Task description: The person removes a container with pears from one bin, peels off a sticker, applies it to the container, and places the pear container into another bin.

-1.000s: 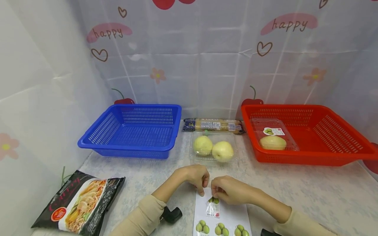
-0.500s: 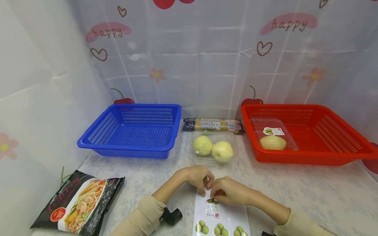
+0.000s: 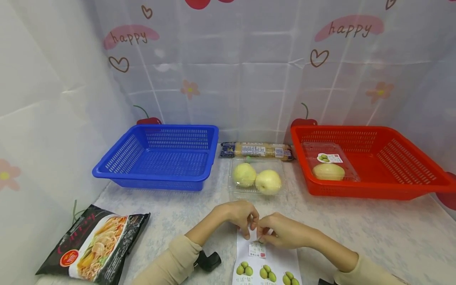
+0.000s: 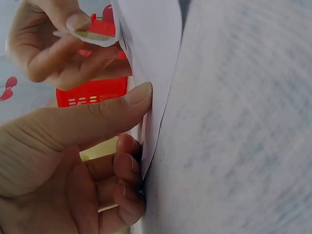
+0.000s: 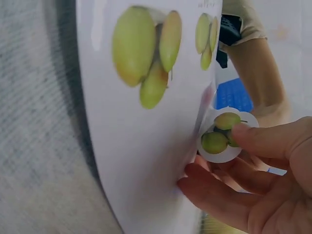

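A white sheet of stickers (image 3: pixel 281 259) printed with green fruit lies on the table in front of me. My left hand (image 3: pixel 242 217) holds its far edge, the thumb (image 4: pixel 117 112) on one face and the curled fingers at the other. Between thumb and fingertips, my right hand (image 3: pixel 286 232) pinches the rounded top of a fruit sticker (image 5: pixel 214 142). That end stands up off the sheet in the right wrist view, while the lettered lower part of the label (image 3: pixel 257 250) shows over the sheet in the head view.
Beyond the hands sits a clear box (image 3: pixel 256 190) with two pale green fruits, a long packet (image 3: pixel 256 150) behind it. A blue basket (image 3: pixel 156 180) stands left; a red basket (image 3: pixel 374 190) holding a labelled fruit box (image 3: pixel 349 166) stands right. A black noodle bag (image 3: pixel 96 245) lies front left.
The right hand has lifted the sticker's top further, so its fruit picture no longer shows in the head view. Both hands have shifted slightly right.
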The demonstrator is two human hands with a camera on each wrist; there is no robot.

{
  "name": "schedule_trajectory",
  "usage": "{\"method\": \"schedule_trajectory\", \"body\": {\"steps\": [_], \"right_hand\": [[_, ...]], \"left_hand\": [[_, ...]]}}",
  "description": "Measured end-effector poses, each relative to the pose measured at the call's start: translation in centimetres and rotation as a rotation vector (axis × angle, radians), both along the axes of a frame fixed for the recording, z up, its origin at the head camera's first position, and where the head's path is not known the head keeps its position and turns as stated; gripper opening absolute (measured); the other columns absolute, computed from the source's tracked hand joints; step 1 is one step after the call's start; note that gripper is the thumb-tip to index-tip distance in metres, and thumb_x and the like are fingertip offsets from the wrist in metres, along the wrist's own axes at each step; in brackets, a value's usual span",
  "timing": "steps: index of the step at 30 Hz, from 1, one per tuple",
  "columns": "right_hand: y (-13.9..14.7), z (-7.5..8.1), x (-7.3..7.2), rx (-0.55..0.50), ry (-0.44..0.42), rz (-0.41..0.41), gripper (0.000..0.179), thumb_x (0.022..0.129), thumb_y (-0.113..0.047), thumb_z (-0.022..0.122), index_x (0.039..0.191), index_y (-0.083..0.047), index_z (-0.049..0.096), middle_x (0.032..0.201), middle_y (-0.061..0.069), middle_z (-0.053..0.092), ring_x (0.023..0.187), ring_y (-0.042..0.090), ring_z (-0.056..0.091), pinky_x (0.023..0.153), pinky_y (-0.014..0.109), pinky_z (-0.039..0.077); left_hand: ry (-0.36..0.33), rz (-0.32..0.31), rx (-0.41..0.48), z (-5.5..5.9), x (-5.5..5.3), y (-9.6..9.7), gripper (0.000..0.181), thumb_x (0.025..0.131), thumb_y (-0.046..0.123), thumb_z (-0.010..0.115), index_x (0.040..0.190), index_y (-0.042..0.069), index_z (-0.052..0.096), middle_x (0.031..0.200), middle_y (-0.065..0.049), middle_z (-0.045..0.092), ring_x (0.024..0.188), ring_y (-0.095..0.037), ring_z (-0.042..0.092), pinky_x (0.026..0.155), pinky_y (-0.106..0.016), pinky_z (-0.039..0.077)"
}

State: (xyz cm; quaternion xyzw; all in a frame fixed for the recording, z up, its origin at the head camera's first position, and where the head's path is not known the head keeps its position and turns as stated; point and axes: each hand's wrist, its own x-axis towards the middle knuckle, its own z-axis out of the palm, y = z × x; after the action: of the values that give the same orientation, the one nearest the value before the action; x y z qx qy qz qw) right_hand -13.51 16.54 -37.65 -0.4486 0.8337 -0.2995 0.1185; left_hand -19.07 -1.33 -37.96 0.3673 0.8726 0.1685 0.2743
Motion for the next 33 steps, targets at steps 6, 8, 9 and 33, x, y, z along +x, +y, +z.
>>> {"method": "schedule_trajectory", "body": {"steps": [6, 8, 9, 33], "right_hand": [[0.0, 0.9, 0.7, 0.027, 0.028, 0.075, 0.014, 0.084, 0.001, 0.064, 0.081, -0.013, 0.064, 0.079, -0.013, 0.061, 0.081, -0.004, 0.055, 0.07, 0.019, 0.051], [0.0, 1.2, 1.0, 0.044, 0.045, 0.089, 0.013, 0.084, -0.001, 0.065, 0.082, -0.014, 0.064, 0.081, -0.014, 0.06, 0.08, -0.005, 0.053, 0.071, 0.018, 0.05], [0.0, 1.4, 1.1, 0.05, 0.054, 0.094, 0.013, 0.084, -0.002, 0.066, 0.082, -0.014, 0.064, 0.081, -0.015, 0.06, 0.08, -0.005, 0.053, 0.07, 0.018, 0.049], [0.7, 4.2, 3.2, -0.009, 0.13, 0.119, 0.013, 0.086, -0.003, 0.066, 0.086, -0.015, 0.062, 0.085, -0.011, 0.061, 0.079, -0.005, 0.053, 0.067, 0.017, 0.049]], "left_hand": [[-0.012, 0.013, -0.003, 0.1, 0.0, -0.1, 0.026, 0.064, 0.004, 0.084, 0.069, 0.013, 0.061, 0.055, 0.01, 0.052, 0.044, -0.003, 0.046, 0.046, -0.014, 0.039], [-0.021, 0.02, -0.004, 0.1, 0.0, -0.1, 0.026, 0.064, 0.004, 0.084, 0.069, 0.013, 0.061, 0.056, 0.01, 0.052, 0.044, -0.002, 0.046, 0.046, -0.014, 0.039], [-0.025, 0.025, -0.003, 0.1, 0.0, -0.1, 0.025, 0.064, 0.004, 0.084, 0.069, 0.013, 0.061, 0.056, 0.01, 0.052, 0.044, -0.002, 0.045, 0.046, -0.014, 0.039], [-0.037, 0.033, 0.012, 0.0, 0.2, -0.1, 0.025, 0.065, 0.003, 0.083, 0.067, 0.012, 0.06, 0.053, 0.011, 0.051, 0.044, -0.002, 0.044, 0.045, -0.015, 0.037]]}}
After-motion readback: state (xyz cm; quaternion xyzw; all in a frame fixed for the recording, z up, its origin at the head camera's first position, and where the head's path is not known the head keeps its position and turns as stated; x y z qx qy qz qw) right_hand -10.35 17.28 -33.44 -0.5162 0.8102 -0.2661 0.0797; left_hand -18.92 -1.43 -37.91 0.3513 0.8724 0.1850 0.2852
